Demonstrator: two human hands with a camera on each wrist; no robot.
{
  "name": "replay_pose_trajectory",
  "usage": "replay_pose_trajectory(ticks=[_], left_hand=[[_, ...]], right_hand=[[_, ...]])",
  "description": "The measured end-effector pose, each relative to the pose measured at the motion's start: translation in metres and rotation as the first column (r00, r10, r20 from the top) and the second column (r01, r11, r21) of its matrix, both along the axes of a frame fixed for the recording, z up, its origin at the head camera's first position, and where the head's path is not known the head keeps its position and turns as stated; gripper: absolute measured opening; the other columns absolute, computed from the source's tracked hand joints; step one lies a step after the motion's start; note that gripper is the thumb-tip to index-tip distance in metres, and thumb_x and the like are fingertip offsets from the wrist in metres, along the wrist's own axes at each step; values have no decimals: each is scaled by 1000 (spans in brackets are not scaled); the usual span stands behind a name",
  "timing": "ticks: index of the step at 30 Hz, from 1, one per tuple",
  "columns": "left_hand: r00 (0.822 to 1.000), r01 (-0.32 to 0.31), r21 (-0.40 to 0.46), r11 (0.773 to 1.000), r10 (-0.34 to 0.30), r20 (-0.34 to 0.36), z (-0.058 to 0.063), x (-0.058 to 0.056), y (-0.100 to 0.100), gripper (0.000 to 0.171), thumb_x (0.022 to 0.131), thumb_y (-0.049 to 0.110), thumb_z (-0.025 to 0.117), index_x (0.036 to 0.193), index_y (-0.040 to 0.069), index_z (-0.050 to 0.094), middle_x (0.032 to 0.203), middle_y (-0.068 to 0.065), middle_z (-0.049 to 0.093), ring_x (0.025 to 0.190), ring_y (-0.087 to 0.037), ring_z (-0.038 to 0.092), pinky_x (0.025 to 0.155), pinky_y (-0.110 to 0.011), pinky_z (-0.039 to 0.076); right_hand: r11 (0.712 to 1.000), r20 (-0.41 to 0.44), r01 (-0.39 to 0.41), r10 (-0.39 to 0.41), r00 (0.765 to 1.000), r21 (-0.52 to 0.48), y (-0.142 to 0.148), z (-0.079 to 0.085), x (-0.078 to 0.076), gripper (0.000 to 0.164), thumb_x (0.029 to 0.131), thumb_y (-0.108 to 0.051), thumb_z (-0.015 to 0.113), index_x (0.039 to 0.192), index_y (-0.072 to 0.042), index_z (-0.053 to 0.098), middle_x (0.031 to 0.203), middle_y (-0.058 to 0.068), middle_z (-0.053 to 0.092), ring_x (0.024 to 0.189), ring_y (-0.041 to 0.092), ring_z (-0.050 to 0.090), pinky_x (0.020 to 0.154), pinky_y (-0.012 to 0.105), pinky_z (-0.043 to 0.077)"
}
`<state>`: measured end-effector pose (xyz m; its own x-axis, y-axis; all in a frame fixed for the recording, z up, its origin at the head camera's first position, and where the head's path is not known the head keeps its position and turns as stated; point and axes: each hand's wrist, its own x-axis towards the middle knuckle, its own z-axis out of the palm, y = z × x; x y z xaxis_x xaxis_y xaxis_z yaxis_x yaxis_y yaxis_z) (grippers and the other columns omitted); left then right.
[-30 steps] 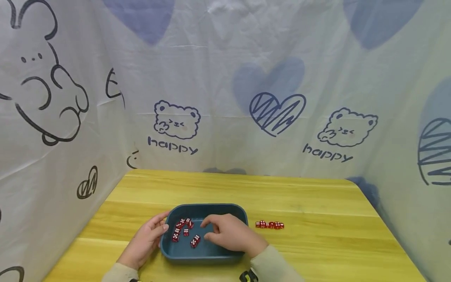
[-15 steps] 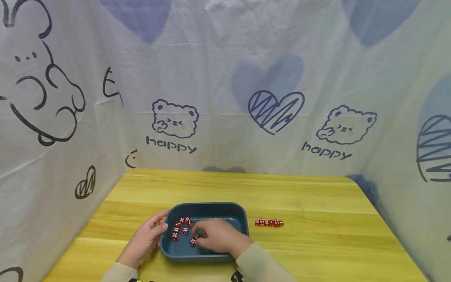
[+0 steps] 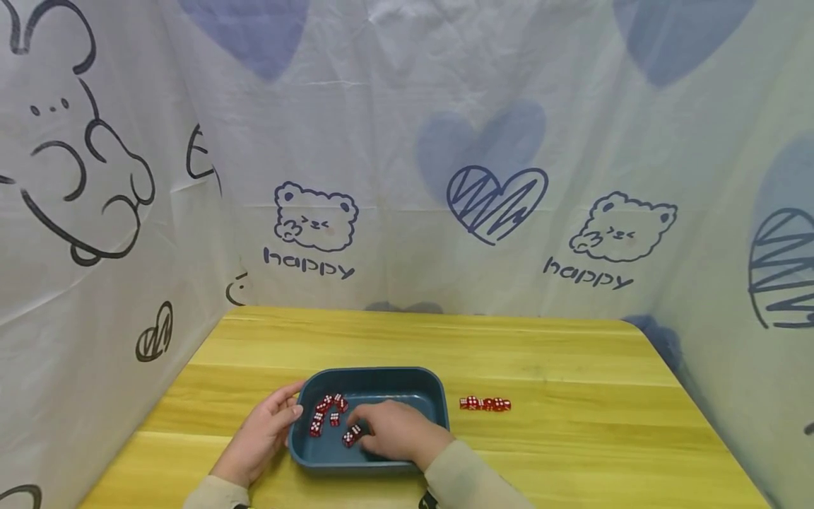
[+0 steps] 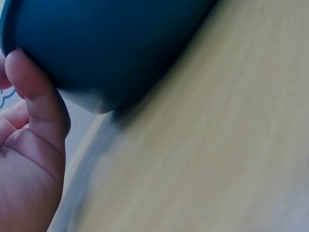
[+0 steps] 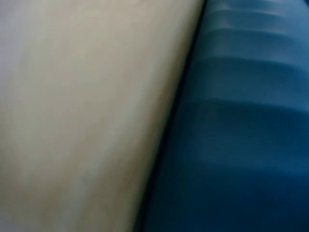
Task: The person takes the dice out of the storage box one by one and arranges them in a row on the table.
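Note:
A dark blue rectangular tray (image 3: 365, 467) stands near the front of the table. My left hand (image 3: 259, 428) grips its left end, the thumb at the rim and the other fingers along the outside; in the left wrist view the left thumb (image 4: 31, 87) lies against the tray wall. My right hand (image 3: 397, 430) reaches down into the tray. Its thumb and curled index finger stand right at either side of a pair of red dice (image 3: 351, 435) with white pips; whether they pinch one cannot be told. Several more red dice (image 3: 325, 404) lie at the tray's left end.
To the right of the tray, several red dice (image 3: 485, 404) stand in a row on the yellow wood-grain table (image 3: 572, 382). A white cloth (image 3: 394, 268) with printed bears and hearts hangs behind the table and along its sides.
My right hand has moved left and down inside the tray to the pair of dice, then slightly back right. My left hand keeps its grip; the dice in the row stay put.

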<state>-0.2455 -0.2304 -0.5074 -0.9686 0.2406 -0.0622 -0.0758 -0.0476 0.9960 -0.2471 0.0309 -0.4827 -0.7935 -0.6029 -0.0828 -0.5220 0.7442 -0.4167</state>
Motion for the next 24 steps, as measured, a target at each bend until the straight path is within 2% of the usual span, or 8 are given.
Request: replay_pose_trajectory(ticks=[5, 10, 18, 24], left_hand=[[1000, -5, 5, 1000, 5, -5, 0, 1, 0, 56, 101, 4, 54, 152, -6, 34, 105, -15, 53, 75, -14, 54, 56, -21, 46], [1000, -13, -3, 1000, 13, 5, -1, 1, 0, 56, 101, 4, 55, 152, -5, 35, 105, -15, 53, 74, -14, 53, 56, -22, 45], [1000, -22, -9, 1000, 22, 15, -1, 1, 0, 55, 101, 5, 55, 152, -4, 36, 106, -16, 52, 75, -15, 53, 56, -22, 45], [1000, -22, 1, 1000, 22, 10, -1, 1, 0, 54, 102, 4, 54, 152, -4, 35, 107, -16, 52, 75, -15, 53, 56, -22, 45]], right_hand=[[1000, -10, -4, 5, 1000, 19, 1, 0, 1, 18, 92, -24, 74, 108, -31, 72, 97, -16, 68, 84, 3, 57, 79, 29, 49], [1000, -15, -3, 4, 1000, 9, 1, 1, 3, 16, 92, -24, 74, 106, -32, 73, 98, -16, 68, 84, 3, 57, 78, 29, 49], [999, -32, 44, -44, 999, 4, 2, -1, 2, 13, 89, -25, 76, 100, -32, 73, 98, -16, 69, 84, 3, 58, 78, 31, 50], [999, -68, 31, -33, 997, -32, 3, -2, 2, 10, 90, -26, 75, 99, -31, 73, 92, -18, 67, 78, 2, 56, 75, 30, 50]])
